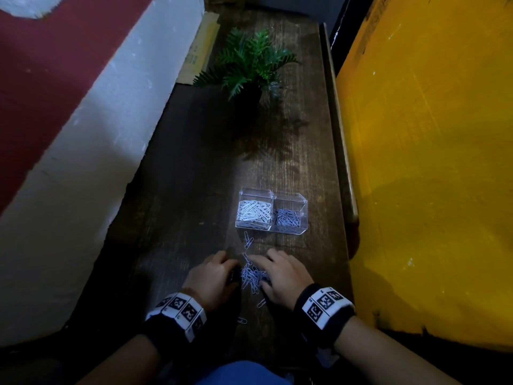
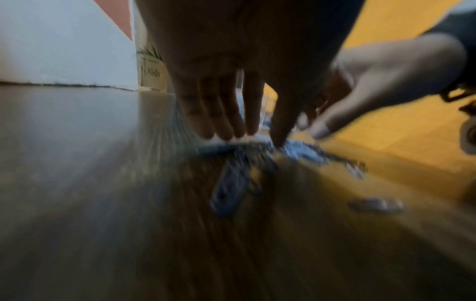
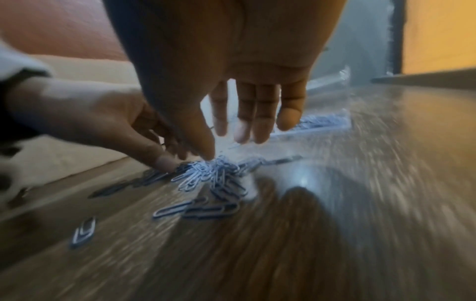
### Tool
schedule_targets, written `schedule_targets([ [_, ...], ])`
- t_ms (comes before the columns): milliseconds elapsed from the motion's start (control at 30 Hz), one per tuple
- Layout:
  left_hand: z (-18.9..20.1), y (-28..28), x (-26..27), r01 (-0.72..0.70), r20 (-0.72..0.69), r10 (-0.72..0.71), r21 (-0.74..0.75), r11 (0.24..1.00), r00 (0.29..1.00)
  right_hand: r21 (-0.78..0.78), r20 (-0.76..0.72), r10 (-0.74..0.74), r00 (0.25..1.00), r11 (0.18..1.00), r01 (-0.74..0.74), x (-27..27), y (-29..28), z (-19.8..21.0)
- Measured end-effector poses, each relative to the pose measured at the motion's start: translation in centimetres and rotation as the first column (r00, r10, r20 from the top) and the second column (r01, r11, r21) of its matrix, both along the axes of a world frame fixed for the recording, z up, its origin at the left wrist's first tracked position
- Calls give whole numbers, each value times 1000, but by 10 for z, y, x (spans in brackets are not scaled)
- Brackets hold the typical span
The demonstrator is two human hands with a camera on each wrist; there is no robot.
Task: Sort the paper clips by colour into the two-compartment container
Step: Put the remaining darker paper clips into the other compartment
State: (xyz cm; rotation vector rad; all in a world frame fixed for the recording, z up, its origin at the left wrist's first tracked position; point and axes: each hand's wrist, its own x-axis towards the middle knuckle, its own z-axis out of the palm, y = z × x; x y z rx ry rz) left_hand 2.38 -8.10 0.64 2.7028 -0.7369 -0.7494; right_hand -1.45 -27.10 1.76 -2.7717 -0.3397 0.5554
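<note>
A pile of blue paper clips (image 1: 252, 276) lies on the wooden table between my two hands. My left hand (image 1: 233, 269) stands at the pile's left edge, its straight fingers (image 2: 226, 132) pointing down with the tips on the clips. My right hand (image 1: 258, 266) is at the pile's right side, fingers loosely extended and the thumb tip (image 3: 208, 155) touching the clips (image 3: 213, 175). Just beyond stands the clear two-compartment container (image 1: 273, 230), with white clips (image 1: 254, 211) in the left compartment and blue clips (image 1: 288, 218) in the right.
Stray blue clips lie toward the container (image 1: 248, 240) and near my wrists (image 1: 242, 320). A potted fern (image 1: 249, 65) stands at the table's far end. A white-and-red wall (image 1: 83, 134) runs along the left, a yellow surface (image 1: 430, 162) along the right.
</note>
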Motion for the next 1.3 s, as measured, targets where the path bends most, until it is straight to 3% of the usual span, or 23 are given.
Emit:
schedule_targets([
  [133,1,2,5,104,-44,-102,66,992,994,-130,-74,167,983,976,-176,12,-1,-3],
  [200,1,0,8,109,-46,-107,64,992,993,-124,-65,205,977,969,-212,18,-2,-2],
  [533,2,-15,14,119,30,-120,34,992,992,16,-29,198,980,980,-197,20,-4,-6],
  [767,1,-17,18,112,-9,-111,40,993,994,105,-9,63,998,993,-61,17,-5,-1],
  [967,18,-34,25,118,151,-101,-109,987,983,243,48,-154,987,960,138,4,-26,10],
  [1133,39,-65,44,177,275,-115,-210,962,954,318,98,-338,936,902,292,-3,-51,23],
  [1300,56,-87,66,234,307,-164,-206,950,937,349,163,-508,846,831,432,-2,-76,34],
])
